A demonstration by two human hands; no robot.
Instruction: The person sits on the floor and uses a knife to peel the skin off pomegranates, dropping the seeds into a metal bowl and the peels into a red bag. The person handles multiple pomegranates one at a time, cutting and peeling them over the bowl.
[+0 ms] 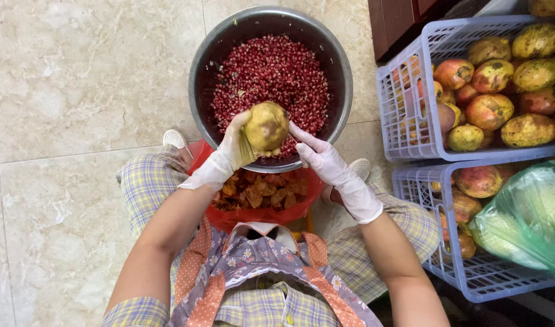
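Observation:
My left hand (229, 154), in a white glove, grips a yellowish pomegranate (266, 125) with a brown spot, held over the near rim of a large metal bowl (200, 66). The bowl is filled with red pomegranate seeds (271, 69). My right hand (323, 157), also gloved, rests its fingertips against the fruit's right side; whether it holds anything is hidden. Under my hands, between my knees, a red bag (289, 212) holds brownish pomegranate peels (259, 194).
Two pale plastic crates stand at the right: the far one (410, 139) full of whole pomegranates (489, 109), the near one (447, 266) with more fruit and a green plastic bag (525, 218). Beige tiled floor (65, 91) lies to the left. Dark wooden furniture (398, 24) stands behind the crates.

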